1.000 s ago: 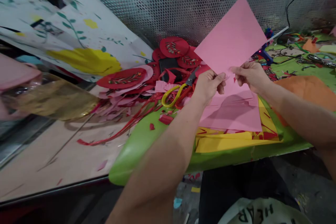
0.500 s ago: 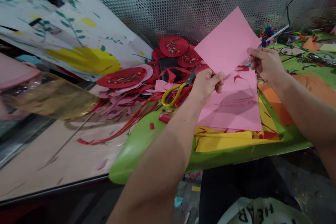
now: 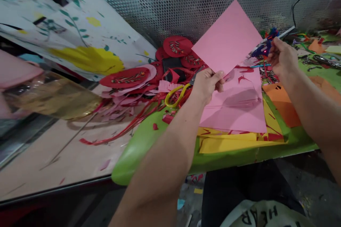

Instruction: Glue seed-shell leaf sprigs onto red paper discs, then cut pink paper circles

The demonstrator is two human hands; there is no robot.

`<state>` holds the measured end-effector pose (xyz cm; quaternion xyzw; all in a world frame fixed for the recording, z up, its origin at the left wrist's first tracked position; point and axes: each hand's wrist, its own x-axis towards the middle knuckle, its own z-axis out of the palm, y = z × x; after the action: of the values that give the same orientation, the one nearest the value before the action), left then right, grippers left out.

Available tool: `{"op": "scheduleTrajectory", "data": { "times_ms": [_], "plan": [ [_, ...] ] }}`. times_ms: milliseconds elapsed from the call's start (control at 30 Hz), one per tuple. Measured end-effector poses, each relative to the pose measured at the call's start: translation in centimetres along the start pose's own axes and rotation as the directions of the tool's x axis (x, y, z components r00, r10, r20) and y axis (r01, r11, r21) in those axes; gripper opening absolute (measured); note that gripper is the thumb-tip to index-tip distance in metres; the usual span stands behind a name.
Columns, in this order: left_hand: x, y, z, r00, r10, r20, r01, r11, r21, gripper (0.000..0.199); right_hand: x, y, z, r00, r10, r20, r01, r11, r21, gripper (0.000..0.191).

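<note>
My left hand (image 3: 209, 85) pinches the bottom corner of a square sheet of pink paper (image 3: 227, 39), which tilts up above the table. My right hand (image 3: 283, 56) is closed at a blue glue gun (image 3: 262, 50) just behind the sheet's right corner. A small red light shows on the gun, and a white glue stick (image 3: 287, 32) points up and right from it. The fingers partly hide its handle. Under my hands lies a stack of pink paper (image 3: 234, 113) on yellow sheets (image 3: 226, 146). Yellow-handled scissors (image 3: 174, 95) lie beside my left wrist.
Red decorated discs (image 3: 177, 46) and paper scraps are heaped at centre left. Orange paper (image 3: 285, 108) and metal tools (image 3: 325, 60) lie on the green table (image 3: 138, 156) to the right. Behind stand a perforated metal panel (image 3: 149, 3) and a white flowered bag (image 3: 93, 39).
My right hand has let go of the pink sheet's right corner and moved right to the glue gun. My left hand still holds the sheet, which has shifted slightly up and left.
</note>
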<state>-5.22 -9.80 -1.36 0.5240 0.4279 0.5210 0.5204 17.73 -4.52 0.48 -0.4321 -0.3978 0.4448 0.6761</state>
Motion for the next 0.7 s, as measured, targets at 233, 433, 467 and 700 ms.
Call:
{"op": "scheduleTrajectory", "data": {
  "times_ms": [233,433,467,700],
  "plan": [
    [-0.2,-0.8,0.6,0.998,-0.032,0.050,0.034,0.998,-0.047,0.031,-6.0,1.8,4.1,0.905,0.163,0.394,-0.063,0.965,-0.254,0.029],
    [-0.5,-0.9,0.7,0.996,-0.039,0.077,0.037,0.999,0.019,0.027,-7.2,3.1,4.6,0.824,0.213,0.525,0.076,0.876,-0.476,0.036],
    [-0.5,-0.9,0.7,0.998,-0.029,0.058,0.026,0.999,0.038,0.029,-7.1,3.1,4.5,0.829,0.211,0.518,0.066,0.883,-0.466,0.036],
    [-0.2,-1.1,0.6,0.995,0.097,-0.026,-0.093,0.989,0.116,0.041,-7.4,2.2,4.6,0.831,0.253,0.496,-0.030,0.910,-0.414,0.032]
  ]
}}
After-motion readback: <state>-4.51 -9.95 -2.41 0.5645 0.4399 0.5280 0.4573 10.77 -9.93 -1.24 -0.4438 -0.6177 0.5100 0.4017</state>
